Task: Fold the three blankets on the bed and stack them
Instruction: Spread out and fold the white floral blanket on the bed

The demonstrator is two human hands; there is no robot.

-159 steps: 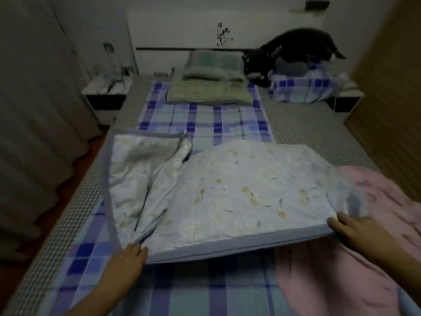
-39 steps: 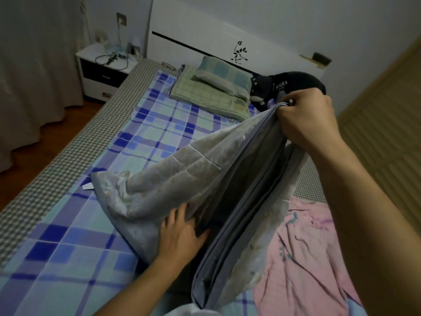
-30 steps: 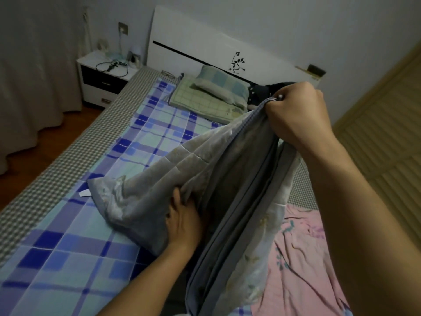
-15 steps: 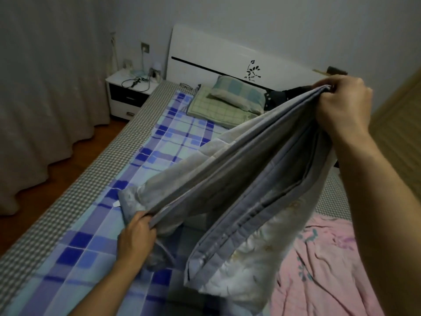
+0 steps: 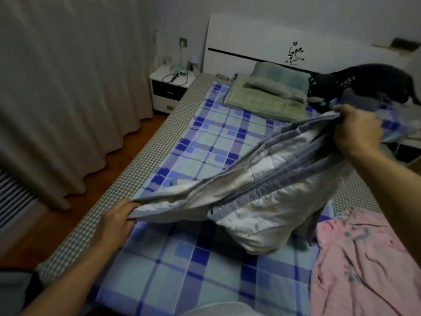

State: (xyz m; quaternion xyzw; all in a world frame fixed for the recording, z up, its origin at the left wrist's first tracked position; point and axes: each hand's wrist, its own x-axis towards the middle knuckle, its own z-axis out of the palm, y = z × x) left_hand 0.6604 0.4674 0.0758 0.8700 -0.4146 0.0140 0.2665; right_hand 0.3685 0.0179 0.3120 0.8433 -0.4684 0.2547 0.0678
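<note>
The left hand [image 5: 115,221] grips one end of the white flowery blanket with the grey-blue edge [image 5: 262,190], low by the bed's side. The right hand [image 5: 357,131] grips the other end, higher up. Its middle sags onto the blue checked sheet [image 5: 205,265]. A crumpled pink blanket [image 5: 364,265] lies beside it. Farther back sit green pillows [image 5: 271,92] and a black cat [image 5: 369,84].

dim, bluish indoor light; soft focus, wide-angle edge warp

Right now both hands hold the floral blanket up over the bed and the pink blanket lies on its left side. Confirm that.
One error: the pink blanket lies on the bed's right side, as the head view shows. The left hand and right hand do grip the floral blanket over the bed.
</note>
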